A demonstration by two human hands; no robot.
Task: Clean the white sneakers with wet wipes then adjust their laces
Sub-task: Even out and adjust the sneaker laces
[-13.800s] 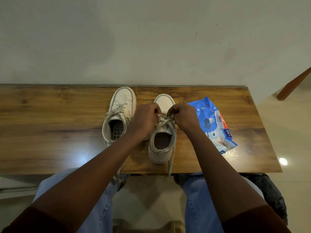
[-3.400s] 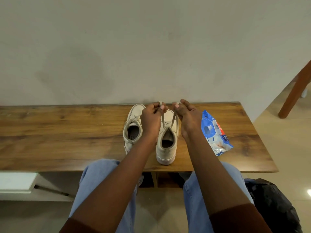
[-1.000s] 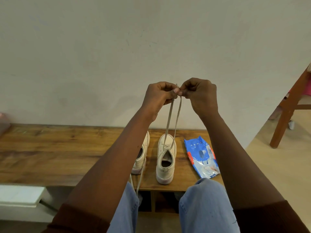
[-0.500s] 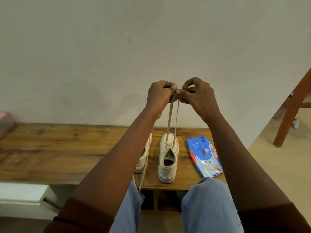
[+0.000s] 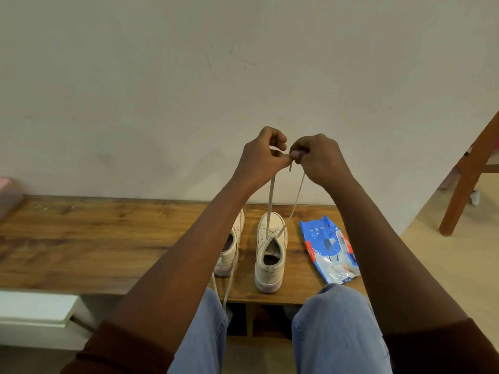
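While both hands hover above the wooden bench (image 5: 81, 238), the left hand (image 5: 263, 155) pinches one lace end in its curled fingers and the right hand (image 5: 316, 157) pinches the other, the fingertips meeting. From the fingers the laces (image 5: 270, 201) run straight down to the right sneaker (image 5: 270, 255) directly below. The left sneaker (image 5: 229, 252) stands below-left of the fingers, and the wet wipes pack (image 5: 329, 249) lies below-right.

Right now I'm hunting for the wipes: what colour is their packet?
The wipes packet is blue and white with a red strip; head view shows it best.
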